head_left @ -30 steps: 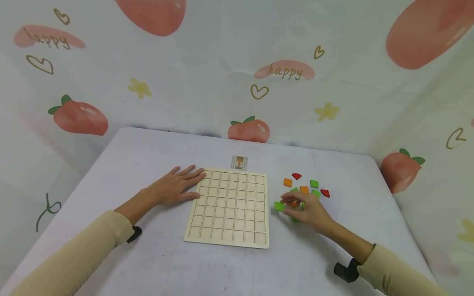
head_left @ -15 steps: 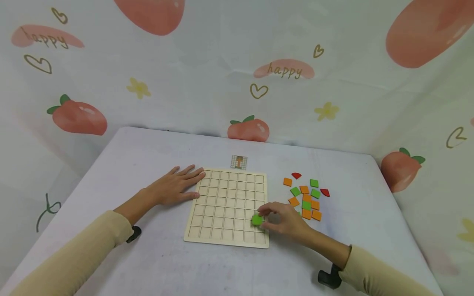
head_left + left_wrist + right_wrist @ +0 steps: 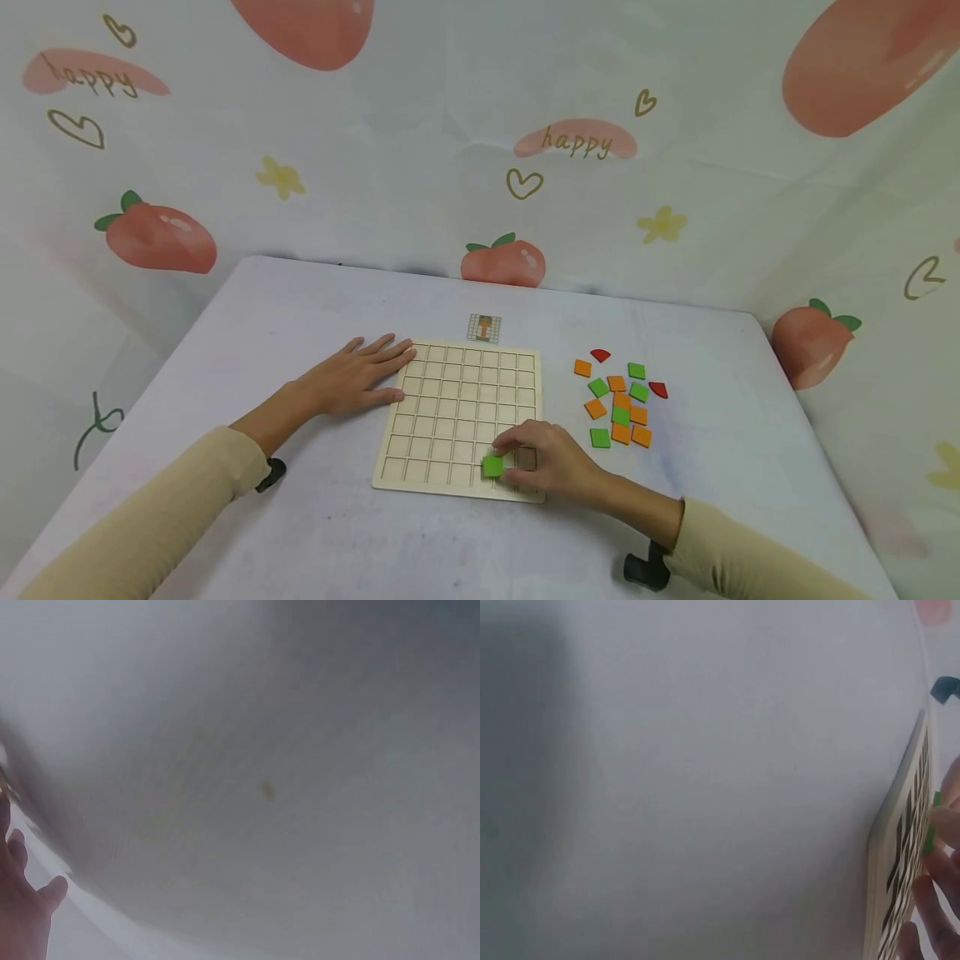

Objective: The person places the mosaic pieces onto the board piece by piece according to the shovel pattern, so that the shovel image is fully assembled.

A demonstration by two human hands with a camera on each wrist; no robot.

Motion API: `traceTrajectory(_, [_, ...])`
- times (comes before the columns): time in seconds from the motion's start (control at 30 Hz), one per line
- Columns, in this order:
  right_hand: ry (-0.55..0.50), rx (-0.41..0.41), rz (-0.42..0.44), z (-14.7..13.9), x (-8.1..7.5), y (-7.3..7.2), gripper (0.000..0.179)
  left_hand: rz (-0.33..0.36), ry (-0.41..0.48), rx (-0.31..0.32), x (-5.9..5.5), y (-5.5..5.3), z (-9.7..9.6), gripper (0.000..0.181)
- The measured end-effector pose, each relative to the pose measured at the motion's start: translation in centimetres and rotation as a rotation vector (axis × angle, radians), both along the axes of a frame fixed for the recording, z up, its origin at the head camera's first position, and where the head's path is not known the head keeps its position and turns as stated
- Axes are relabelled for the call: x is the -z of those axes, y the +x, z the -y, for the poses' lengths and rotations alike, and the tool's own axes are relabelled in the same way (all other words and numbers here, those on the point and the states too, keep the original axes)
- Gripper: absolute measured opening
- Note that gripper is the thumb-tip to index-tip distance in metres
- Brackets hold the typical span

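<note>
A pale wooden grid board [image 3: 442, 429] lies on the table, its square cells bare apart from the spot under the right hand. My right hand [image 3: 555, 462] pinches a green square tile [image 3: 492, 466] between thumb and fingers over the board's near row, right of its middle. From the right wrist view, the green tile [image 3: 931, 823] shows edge-on by the fingers, close to the board [image 3: 889, 855]. My left hand [image 3: 360, 379] lies with fingers spread and straight, fingertips touching the board's left edge. In the left wrist view only part of the left hand [image 3: 26, 892] shows.
Right of the board lie several loose orange tiles [image 3: 582, 367] and green tiles [image 3: 600, 437], some overlapping, plus two red quarter-round pieces [image 3: 658, 390]. Beyond the board's far edge sits a small printed card [image 3: 485, 327] with a grid picture. A patterned cloth [image 3: 420, 125] hangs behind the table.
My right hand has carried the green tile leftward from beside the loose pieces, over the board's right edge to its near row. The left hand has stayed in place.
</note>
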State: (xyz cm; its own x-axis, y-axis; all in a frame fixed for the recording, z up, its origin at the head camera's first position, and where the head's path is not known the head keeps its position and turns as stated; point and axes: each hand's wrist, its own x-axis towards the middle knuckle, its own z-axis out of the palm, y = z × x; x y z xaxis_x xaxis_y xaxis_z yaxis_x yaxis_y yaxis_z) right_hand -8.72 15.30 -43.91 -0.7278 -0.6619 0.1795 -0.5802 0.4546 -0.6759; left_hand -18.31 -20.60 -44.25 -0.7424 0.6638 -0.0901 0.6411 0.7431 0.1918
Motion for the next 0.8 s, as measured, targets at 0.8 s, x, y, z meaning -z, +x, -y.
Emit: traceTrajectory(0.8, [0.056, -0.012, -0.065, 1.3, 0.8, 0.9, 0.033, -0.011, -0.006, 0.01, 0.2, 0.0, 0.2, 0.074])
